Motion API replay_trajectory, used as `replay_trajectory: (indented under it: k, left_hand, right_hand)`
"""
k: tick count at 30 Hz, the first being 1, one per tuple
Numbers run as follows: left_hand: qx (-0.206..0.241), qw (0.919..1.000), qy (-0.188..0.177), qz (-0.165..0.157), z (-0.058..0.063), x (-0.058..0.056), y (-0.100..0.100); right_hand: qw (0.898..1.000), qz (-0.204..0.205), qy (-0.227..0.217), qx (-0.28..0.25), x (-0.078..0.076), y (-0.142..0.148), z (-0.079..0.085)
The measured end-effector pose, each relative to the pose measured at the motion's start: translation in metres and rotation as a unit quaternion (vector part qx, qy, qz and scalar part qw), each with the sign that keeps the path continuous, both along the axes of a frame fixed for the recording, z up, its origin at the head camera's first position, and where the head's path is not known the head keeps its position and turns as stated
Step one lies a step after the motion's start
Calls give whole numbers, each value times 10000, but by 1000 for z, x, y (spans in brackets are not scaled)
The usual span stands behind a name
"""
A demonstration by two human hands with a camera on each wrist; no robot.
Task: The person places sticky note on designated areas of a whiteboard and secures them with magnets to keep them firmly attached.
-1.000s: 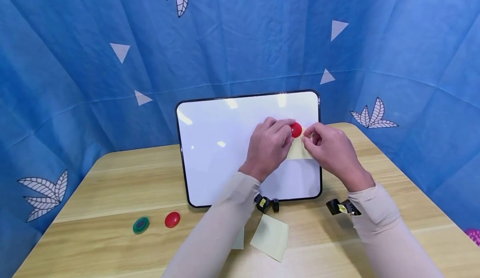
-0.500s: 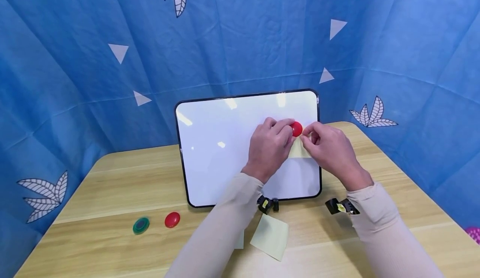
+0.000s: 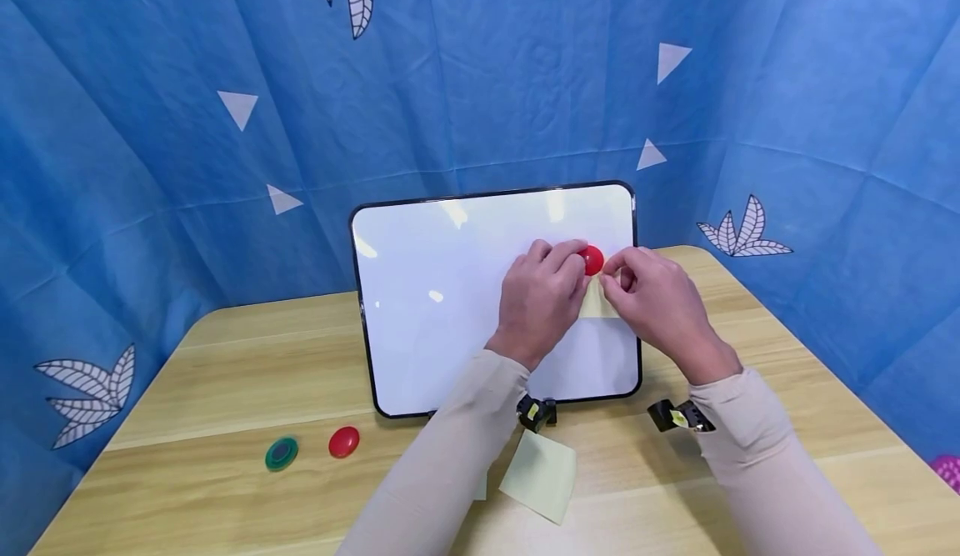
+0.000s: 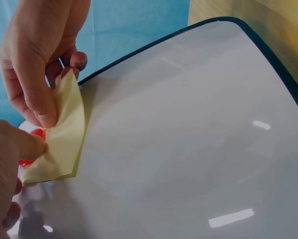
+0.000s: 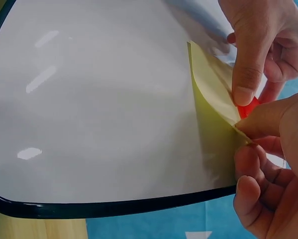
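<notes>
A small whiteboard (image 3: 435,323) with a black frame stands propped on the table. My left hand (image 3: 538,302) holds a round red magnet (image 3: 593,261) between thumb and fingers at the upper part of a yellow sticky note (image 3: 598,302) on the board's right side. My right hand (image 3: 656,298) pinches the edge of the note beside the magnet. In the right wrist view the pale note (image 5: 213,82) bends up off the board, with a darker yellow layer behind it. The left wrist view shows my left thumb (image 4: 34,147) pressed on the magnet.
On the table (image 3: 277,364) at the left lie a green round magnet (image 3: 281,453) and another red magnet (image 3: 343,442). A loose pale yellow note (image 3: 540,477) lies before the board; another note (image 3: 482,488) is mostly hidden by my left sleeve. Blue curtain (image 3: 510,106) hangs behind.
Both hands stay almost still at the note and magnet. The right hand has shifted very slightly left, its fingertips a little closer to the magnet.
</notes>
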State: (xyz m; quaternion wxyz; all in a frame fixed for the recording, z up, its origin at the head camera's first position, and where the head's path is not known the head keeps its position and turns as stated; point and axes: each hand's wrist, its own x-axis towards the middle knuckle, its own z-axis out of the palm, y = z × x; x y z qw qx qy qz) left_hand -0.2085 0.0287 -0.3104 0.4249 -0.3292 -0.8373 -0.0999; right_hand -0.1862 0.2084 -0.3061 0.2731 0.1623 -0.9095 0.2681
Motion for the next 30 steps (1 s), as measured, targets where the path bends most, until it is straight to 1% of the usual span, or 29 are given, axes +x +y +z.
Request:
replay_trajectory:
  k: [5,10,16,20,25,28,30]
  left_hand:
    - [-27,9999,-101,-50,2,4,-8]
    - [129,9993,-280,-217,3,9,-20]
    - [221,9988,-354,-265,-2,18,-34]
    - [253,9984,-398,-316,-7,26,-40]
    - [227,9979,-494,-359,-15,38,-52]
    - [247,9976,-481,-440,-21,45,-63]
    - [291,9975,-392,-502,-27,50,-71]
  right_hand:
    - [9999,-47,128,-4,1,-6,1]
    - [9993,-107,349,57,4,-6,1]
    - [9991,-77,389,133,8,-7,-2]
    - [9988,-32,437,202,15,-8,-11]
    - [9983,164,551,131,25,-13,-27]
    - [9982,416,424,-46,33,-19,-37]
    - [9975,636,199,-237,38,-24,-44]
